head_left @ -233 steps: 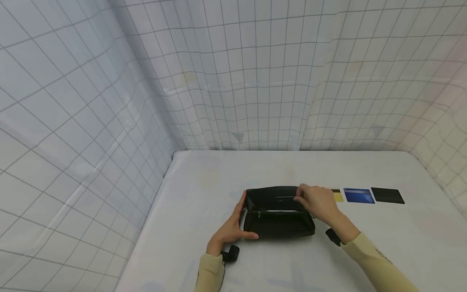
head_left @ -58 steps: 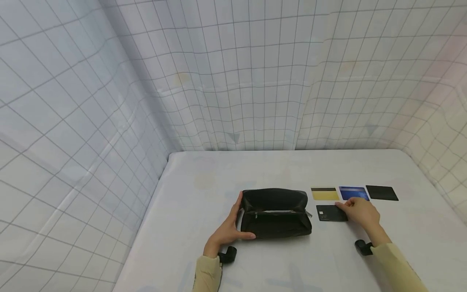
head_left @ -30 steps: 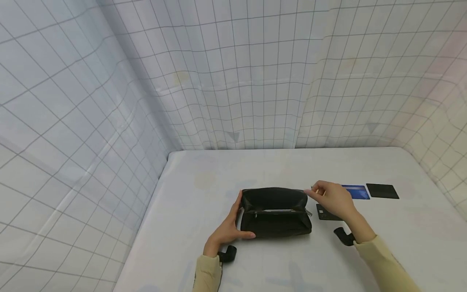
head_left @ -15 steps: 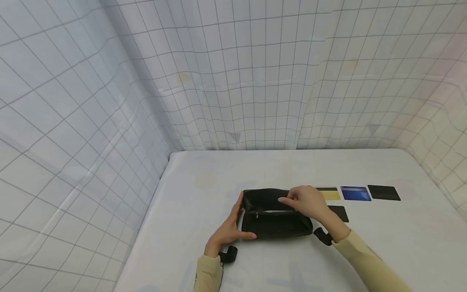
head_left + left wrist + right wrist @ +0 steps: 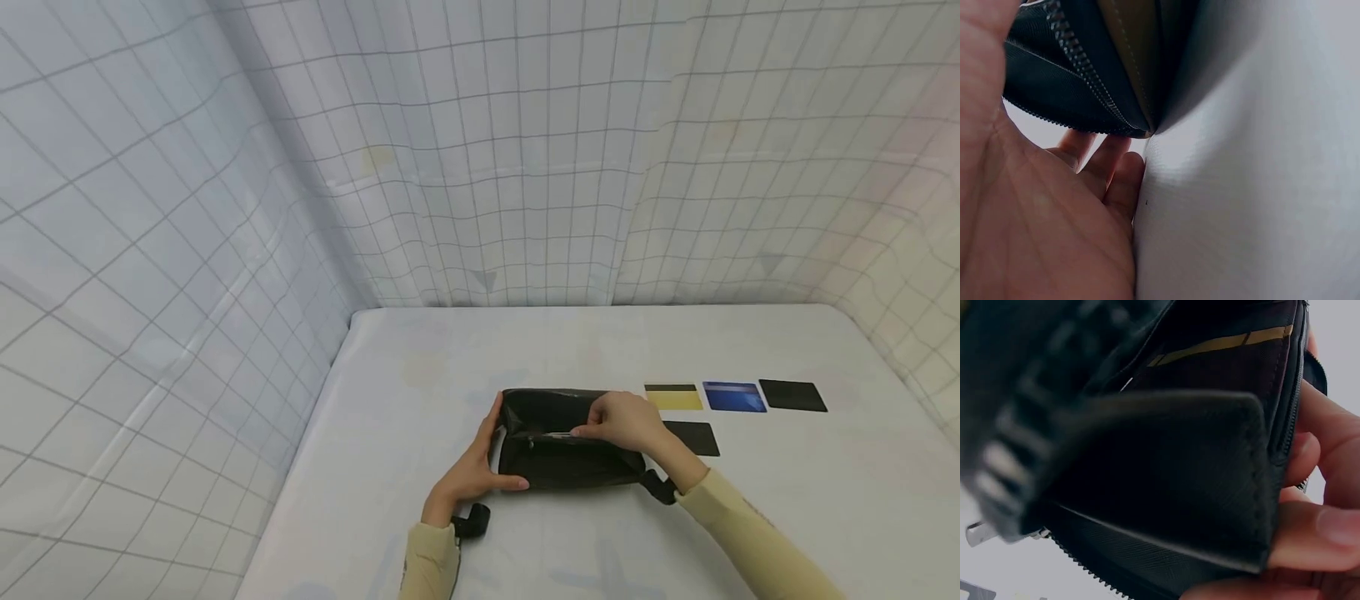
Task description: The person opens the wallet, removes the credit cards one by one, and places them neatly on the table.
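Note:
A black zip wallet (image 5: 566, 462) stands unzipped on the white table. My left hand (image 5: 472, 472) holds its left end, thumb along the front and fingers behind that side. My right hand (image 5: 626, 421) reaches into the opening from the right, fingers bent, its fingertips beside a thin pale edge (image 5: 557, 434) inside. Up close in the right wrist view, a stiff black divider (image 5: 1166, 481) stands beside the fingers (image 5: 1307, 540), with brown-trimmed card slots (image 5: 1229, 344) behind it. What the right fingertips pinch, if anything, is hidden.
Right of the wallet lie a yellow card (image 5: 675, 400), a blue card (image 5: 735, 397) and a black card (image 5: 792, 395) in a row. A dark card (image 5: 696, 438) lies nearer, partly behind my right wrist. Gridded white curtains (image 5: 480, 167) surround the table.
The right hand drew a thin card from the wallet. A dark card now lies in front of the yellow one, and the right hand has moved left, back into the wallet. The left hand stays.

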`<act>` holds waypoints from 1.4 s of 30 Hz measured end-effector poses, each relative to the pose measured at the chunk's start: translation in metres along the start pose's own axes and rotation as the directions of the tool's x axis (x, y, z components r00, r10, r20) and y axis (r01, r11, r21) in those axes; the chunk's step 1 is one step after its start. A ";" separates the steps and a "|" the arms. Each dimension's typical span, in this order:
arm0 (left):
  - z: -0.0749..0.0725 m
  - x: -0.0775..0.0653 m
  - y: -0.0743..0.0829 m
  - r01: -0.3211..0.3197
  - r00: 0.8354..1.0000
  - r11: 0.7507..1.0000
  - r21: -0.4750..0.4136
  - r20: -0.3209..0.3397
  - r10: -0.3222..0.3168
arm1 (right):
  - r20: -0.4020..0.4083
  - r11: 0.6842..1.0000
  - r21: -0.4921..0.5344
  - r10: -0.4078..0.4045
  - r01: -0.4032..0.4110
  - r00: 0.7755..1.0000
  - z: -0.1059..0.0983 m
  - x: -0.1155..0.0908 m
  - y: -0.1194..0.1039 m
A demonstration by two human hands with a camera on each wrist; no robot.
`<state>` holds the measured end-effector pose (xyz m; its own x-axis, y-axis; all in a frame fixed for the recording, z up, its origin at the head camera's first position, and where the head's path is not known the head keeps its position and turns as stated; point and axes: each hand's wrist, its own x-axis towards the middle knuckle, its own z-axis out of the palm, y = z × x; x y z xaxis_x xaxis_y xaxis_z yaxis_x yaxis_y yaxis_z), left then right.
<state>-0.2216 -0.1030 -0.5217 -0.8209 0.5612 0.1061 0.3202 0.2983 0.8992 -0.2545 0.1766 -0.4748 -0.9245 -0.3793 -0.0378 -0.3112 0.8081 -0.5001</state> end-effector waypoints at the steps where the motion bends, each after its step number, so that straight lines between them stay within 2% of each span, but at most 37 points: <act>1: 0.000 0.000 0.000 -0.004 1.000 1.000 -0.003 -0.002 0.004 | 0.000 1.000 0.004 0.001 -0.001 1.000 0.000 0.000 0.000; 11: 0.000 0.000 0.000 0.010 1.000 1.000 -0.001 -0.013 -0.010 | -0.038 0.999 -0.013 0.030 -0.030 0.999 0.001 0.002 -0.005; 24: 0.000 0.000 -0.002 -0.014 1.000 1.000 -0.013 -0.022 0.014 | -0.136 0.997 -0.062 0.041 -0.050 0.990 0.008 0.000 -0.009; 28: 0.000 -0.001 -0.002 -0.020 1.000 0.999 -0.027 -0.024 0.019 | -0.193 0.994 -0.101 0.010 -0.030 0.981 0.010 -0.001 -0.009; 34: 0.000 -0.001 -0.002 -0.005 1.000 0.999 -0.034 -0.014 0.005 | -0.293 0.989 -0.145 -0.047 0.004 0.955 0.014 0.001 -0.007; 42: 0.000 -0.001 0.001 0.027 1.000 0.999 -0.032 0.001 -0.027 | -0.334 0.983 -0.185 -0.066 0.004 0.940 0.015 0.003 -0.005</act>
<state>-0.2201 -0.1034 -0.5209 -0.8288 0.5535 0.0820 0.2831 0.2885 0.9147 -0.2520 0.1650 -0.4857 -0.9222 -0.2597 0.2866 -0.3498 0.8762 -0.3315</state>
